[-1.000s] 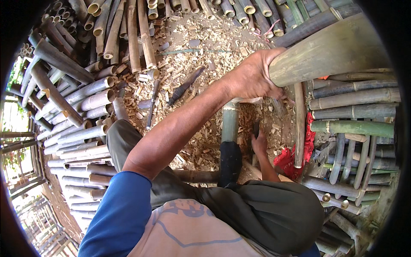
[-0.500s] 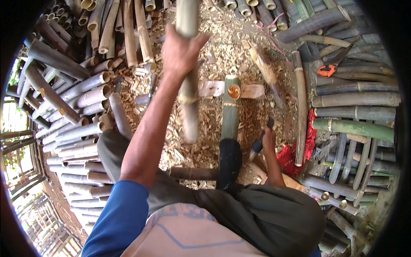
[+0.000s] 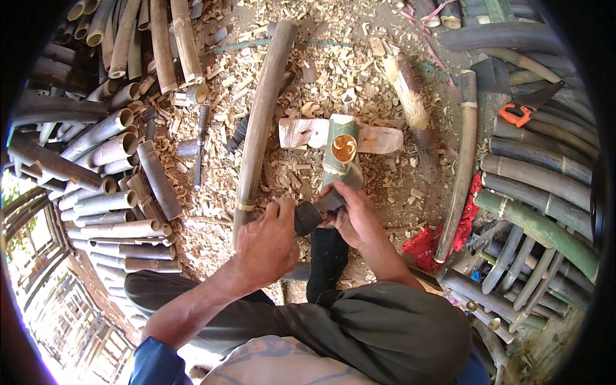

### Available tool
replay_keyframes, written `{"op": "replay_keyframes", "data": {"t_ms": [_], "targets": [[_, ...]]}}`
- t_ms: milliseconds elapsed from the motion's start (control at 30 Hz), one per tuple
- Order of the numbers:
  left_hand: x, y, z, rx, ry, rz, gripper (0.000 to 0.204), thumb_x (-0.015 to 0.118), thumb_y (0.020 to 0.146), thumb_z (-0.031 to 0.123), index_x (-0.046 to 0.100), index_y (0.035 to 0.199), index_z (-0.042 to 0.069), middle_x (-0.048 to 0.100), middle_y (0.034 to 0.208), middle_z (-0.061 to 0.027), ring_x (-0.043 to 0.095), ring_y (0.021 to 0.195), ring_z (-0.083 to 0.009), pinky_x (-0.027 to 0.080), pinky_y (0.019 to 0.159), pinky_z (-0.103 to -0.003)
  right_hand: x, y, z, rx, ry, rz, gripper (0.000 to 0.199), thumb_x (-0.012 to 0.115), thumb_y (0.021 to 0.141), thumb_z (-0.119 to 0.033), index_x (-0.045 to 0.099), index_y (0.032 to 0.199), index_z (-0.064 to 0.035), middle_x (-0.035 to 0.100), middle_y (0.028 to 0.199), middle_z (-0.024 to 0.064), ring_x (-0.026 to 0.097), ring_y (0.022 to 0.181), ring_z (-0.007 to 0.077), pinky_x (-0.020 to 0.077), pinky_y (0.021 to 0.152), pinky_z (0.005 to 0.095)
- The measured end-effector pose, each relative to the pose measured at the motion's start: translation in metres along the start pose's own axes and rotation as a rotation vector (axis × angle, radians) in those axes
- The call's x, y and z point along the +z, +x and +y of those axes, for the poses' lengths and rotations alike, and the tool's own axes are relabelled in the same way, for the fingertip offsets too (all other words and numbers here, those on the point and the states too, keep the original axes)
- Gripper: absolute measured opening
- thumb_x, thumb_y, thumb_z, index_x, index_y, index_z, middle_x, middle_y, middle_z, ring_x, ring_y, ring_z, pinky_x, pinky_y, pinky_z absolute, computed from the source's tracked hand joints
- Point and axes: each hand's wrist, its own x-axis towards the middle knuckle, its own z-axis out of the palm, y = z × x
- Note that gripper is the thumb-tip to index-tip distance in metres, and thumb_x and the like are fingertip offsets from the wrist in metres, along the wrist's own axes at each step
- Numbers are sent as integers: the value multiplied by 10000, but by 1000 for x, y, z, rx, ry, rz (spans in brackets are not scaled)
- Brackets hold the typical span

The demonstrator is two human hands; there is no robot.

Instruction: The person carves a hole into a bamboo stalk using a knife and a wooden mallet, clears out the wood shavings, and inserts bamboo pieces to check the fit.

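Note:
Both my hands meet over the near end of a short green bamboo piece [image 3: 337, 126] with an oval hole in its side. My left hand [image 3: 266, 240] is closed on the dark wrapped part of a bladed tool [image 3: 308, 219]. My right hand [image 3: 358, 221] grips the same tool by its grey, blade-like part. The tool's exact kind is hard to make out. My black-covered foot [image 3: 326, 260] is at the green bamboo's near end. Left of it a long brown bamboo pole [image 3: 264, 122] lies lengthwise, its near end beside my left hand.
A pale wooden block [image 3: 380, 138] lies under the green bamboo, among wood chips [image 3: 224, 77]. Stacked bamboo [image 3: 119, 199] lines the left side. On the right are more bamboo poles [image 3: 542, 173], an orange-handled saw [image 3: 516, 114] and red cloth [image 3: 423, 247].
My left hand has put down the brown bamboo pole, which now lies at the left. It has come back to the bladed tool, and my right hand has brought that tool to the middle.

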Motion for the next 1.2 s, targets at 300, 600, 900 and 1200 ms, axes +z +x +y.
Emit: {"op": "replay_keyframes", "data": {"t_ms": [300, 600, 900, 1200], "targets": [[-96, 59, 15, 220, 231, -238, 270, 657, 851, 87, 489, 1012, -49, 670, 709, -198, 695, 645, -409, 544, 579, -505, 26, 17, -10, 76, 471, -5, 326, 518, 1081, -284, 669, 1065, 5, 735, 881, 119, 715, 691, 198, 632, 600, 384], [21, 36, 57, -233, -244, -222, 474, 654, 855, 163, 375, 1123, -111, 659, 741, -302, 699, 715, -490, 567, 670, -553, -23, 19, -49, 164, -286, 104, 298, 582, 1000, -290, 691, 890, -35, 709, 764, 92, 672, 607, 180, 503, 514, 293], [55, 23, 57, -259, -490, 44, 523, 727, 865, 233, 379, 1150, -34, 681, 751, -254, 721, 743, -449, 582, 692, -529, -8, -3, -44, -20, -662, 210, 321, 673, 958, -326, 670, 1104, -40, 689, 1007, 83, 639, 881, 166, 486, 839, 326], [-49, 55, 16, -275, 70, 293, 194, 736, 770, 110, 671, 923, 9, 707, 740, -178, 712, 677, -358, 569, 650, -468, 31, 51, -46, 67, -81, -68, 188, 576, 1033, -202, 636, 1083, -30, 720, 923, 118, 710, 774, 190, 540, 499, 369]]}}
